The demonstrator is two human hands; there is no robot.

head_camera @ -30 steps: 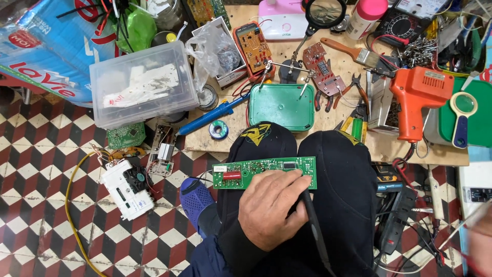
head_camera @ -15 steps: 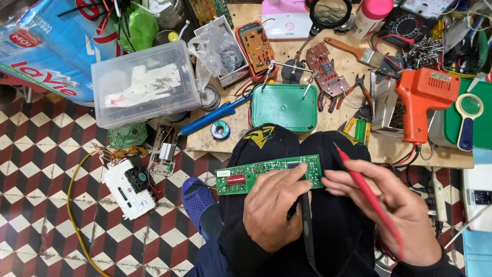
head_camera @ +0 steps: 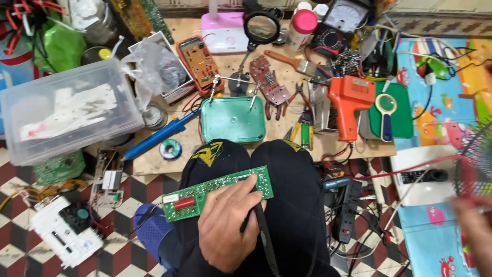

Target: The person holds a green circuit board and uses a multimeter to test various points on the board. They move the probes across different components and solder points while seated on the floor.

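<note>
A long green circuit board with a red component at its left end lies across my black-trousered knees. My left hand grips it from below, thumb on its front edge. A black test probe is tucked between the same fingers, and its black lead runs down my lap. My right hand is a blur at the far right edge, away from the board. It seems closed on a red probe, whose red lead stretches back towards my lap.
A low wooden table holds a green-based clip stand, an orange gun-shaped tool, a blue soldering iron, an orange multimeter and a clear plastic box. A black power strip and a white device lie on the checkered floor.
My right hand has swung with the red probe from over the board out to the far right edge. The left hand and board have stayed on my lap.
</note>
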